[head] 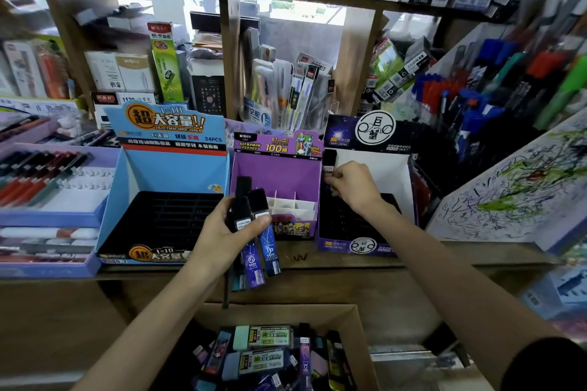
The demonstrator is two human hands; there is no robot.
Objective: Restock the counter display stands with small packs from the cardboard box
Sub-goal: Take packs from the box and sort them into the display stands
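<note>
- Box [355,327] sits nearest you, below the counter edge. Its top is open and loose packs [266,355] are heaped inside.
- Your left hand [222,232] is above the front edge of the counter [444,254]. Fingers and thumb are curled round a bundle [270,251] of slim dark packs, held upright. Their number cannot be told.
- Three stands are side by side on the counter.
- Your right hand [352,187] is at the dark stand [349,225], on the right. Thumb and fingertips pinch one pack [328,162], upright at the stand's back left corner. Whether its foot sits in a slot cannot be told.
- Purple stand [279,174], in the middle, has white dividers showing behind your bundle.
- Blue stand [165,219], on the left, has a black slotted tray.
- Pen tray [47,181], at the far left, holds red and dark pens.
- Shelves [228,57] behind are crowded with boxed stationery, much of it blurred.
</note>
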